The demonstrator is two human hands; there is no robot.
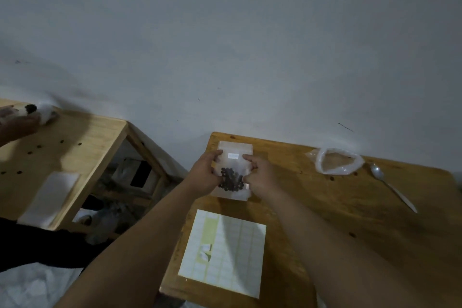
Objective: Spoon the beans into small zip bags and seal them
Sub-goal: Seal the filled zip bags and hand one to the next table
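The person holds one small zip bag upright in front, above the far left part of the wooden table. The left hand pinches its left edge and the right hand its right edge, fingers curled around the plastic. Dark beans sit in the lower half of the bag. Directly under it lies a pile of bags. From the held bag, a sheet of labels lies at 6 o'clock, a bigger open plastic bag at 3 o'clock, and a spoon just beyond it. At 9 o'clock stands a second table, where another person's hand is blurred; its fingers I cannot tell.
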